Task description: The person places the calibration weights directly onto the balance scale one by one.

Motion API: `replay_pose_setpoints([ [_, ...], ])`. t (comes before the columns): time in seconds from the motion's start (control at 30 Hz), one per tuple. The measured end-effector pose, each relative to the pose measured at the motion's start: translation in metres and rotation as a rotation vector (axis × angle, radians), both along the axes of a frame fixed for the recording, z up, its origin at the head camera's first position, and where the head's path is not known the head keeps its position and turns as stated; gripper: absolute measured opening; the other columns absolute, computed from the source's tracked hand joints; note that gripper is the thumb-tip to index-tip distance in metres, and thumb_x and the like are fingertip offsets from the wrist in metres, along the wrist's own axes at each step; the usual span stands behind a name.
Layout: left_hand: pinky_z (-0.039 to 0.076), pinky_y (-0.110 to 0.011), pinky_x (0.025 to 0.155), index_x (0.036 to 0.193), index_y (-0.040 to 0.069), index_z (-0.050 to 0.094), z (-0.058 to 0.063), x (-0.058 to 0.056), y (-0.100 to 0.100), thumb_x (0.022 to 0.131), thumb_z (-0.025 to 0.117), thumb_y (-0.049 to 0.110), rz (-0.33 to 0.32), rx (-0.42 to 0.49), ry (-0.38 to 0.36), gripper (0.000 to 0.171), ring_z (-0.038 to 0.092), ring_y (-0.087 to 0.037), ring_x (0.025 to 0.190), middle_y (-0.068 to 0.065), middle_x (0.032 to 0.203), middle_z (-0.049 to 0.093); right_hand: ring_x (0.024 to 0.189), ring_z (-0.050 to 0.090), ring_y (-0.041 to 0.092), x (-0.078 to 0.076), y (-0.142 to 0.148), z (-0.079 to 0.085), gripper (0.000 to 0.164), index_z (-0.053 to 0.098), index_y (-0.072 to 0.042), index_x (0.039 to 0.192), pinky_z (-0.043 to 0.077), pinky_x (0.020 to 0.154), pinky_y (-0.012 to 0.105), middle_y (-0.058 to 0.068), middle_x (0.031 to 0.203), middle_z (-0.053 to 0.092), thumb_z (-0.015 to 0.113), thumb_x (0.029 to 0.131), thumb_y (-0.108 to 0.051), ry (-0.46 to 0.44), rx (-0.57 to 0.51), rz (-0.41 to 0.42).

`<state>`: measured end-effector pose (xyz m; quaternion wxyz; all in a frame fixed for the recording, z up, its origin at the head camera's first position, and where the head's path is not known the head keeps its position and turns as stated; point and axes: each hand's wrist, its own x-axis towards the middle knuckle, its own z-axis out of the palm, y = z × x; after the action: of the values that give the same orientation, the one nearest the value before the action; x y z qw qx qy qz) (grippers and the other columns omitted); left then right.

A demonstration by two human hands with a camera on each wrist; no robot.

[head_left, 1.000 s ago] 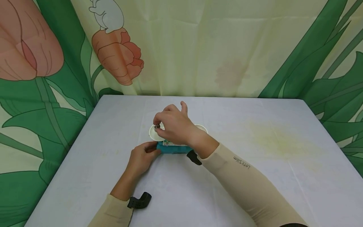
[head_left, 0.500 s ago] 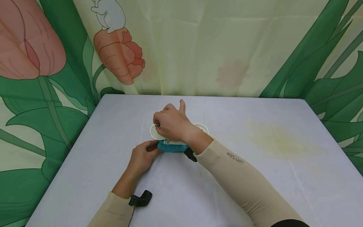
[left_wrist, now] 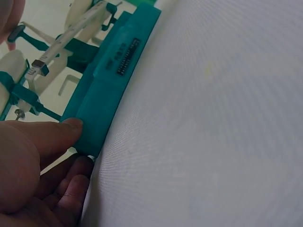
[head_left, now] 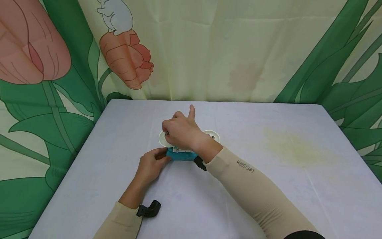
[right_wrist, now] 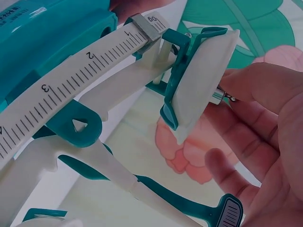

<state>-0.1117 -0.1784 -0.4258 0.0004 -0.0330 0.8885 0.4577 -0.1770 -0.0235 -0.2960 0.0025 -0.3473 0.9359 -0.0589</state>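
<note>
A small balance scale has a teal base [head_left: 182, 156], a white left pan [head_left: 162, 140] and a white right pan [head_left: 215, 134]. My left hand [head_left: 150, 166] grips the left end of the base; in the left wrist view its thumb [left_wrist: 71, 130] lies on top, other fingers below. Over the left pan, my right hand [head_left: 183, 131] pinches a small silver metal weight [right_wrist: 218, 96], its end right at the pan's [right_wrist: 203, 82] surface. Part of the weight is hidden by fingers. A small metallic piece [head_left: 213, 137] shows in the right pan.
A white graduated beam [right_wrist: 71, 78] with a grey metal slider [right_wrist: 147, 29] runs along the scale, and a teal pointer [right_wrist: 231, 215] hangs from its middle. The scale stands on a white-covered table [head_left: 268, 186]. A printed curtain [head_left: 209, 49] hangs behind.
The head view has shifted slightly. My right hand has turned a little over the left pan, its fingers covering more of the weight, and more of the right pan shows. My left hand keeps its grip.
</note>
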Motion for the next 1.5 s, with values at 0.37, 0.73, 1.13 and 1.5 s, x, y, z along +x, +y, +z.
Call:
replay_pose_setpoints([
  [0.37, 0.052, -0.047, 0.095, 0.128, 0.001, 0.066, -0.001, 0.000, 0.002, 0.092, 0.072, 0.018, 0.000, 0.007, 0.007, 0.040, 0.066, -0.029, 0.111, -0.013, 0.118, 0.070, 0.122, 0.048, 0.021, 0.001, 0.005, 0.003, 0.020, 0.071, -0.024, 0.113, 0.003, 0.109, 0.073, -0.010, 0.111, 0.070, 0.061, 0.096, -0.026, -0.023, -0.038, -0.010],
  [0.73, 0.051, -0.048, 0.097, 0.130, 0.002, 0.065, -0.001, -0.001, 0.004, 0.092, 0.073, 0.020, 0.010, -0.001, -0.018, 0.042, 0.064, -0.030, 0.115, -0.013, 0.122, 0.069, 0.115, 0.057, 0.025, 0.007, 0.044, 0.016, 0.022, 0.072, -0.012, 0.113, 0.033, 0.109, 0.053, 0.000, 0.114, 0.071, 0.065, 0.095, -0.022, -0.005, -0.298, 0.017],
  [1.13, 0.053, -0.046, 0.094, 0.129, 0.000, 0.065, -0.002, 0.001, 0.005, 0.091, 0.074, 0.017, 0.031, -0.001, -0.004, 0.042, 0.065, -0.032, 0.114, -0.016, 0.124, 0.068, 0.110, 0.061, 0.025, 0.022, 0.097, 0.009, 0.028, 0.069, -0.005, 0.119, 0.048, 0.096, 0.043, 0.006, 0.120, 0.068, 0.068, 0.093, -0.017, -0.068, -0.498, -0.005],
  [1.5, 0.053, -0.047, 0.095, 0.129, 0.000, 0.065, 0.000, 0.001, 0.005, 0.091, 0.074, 0.017, 0.028, -0.002, -0.016, 0.042, 0.065, -0.032, 0.113, -0.016, 0.123, 0.068, 0.113, 0.061, 0.026, 0.035, 0.124, -0.005, 0.025, 0.070, -0.005, 0.115, 0.048, 0.097, 0.046, 0.005, 0.116, 0.069, 0.070, 0.091, -0.014, -0.035, -0.535, -0.006],
])
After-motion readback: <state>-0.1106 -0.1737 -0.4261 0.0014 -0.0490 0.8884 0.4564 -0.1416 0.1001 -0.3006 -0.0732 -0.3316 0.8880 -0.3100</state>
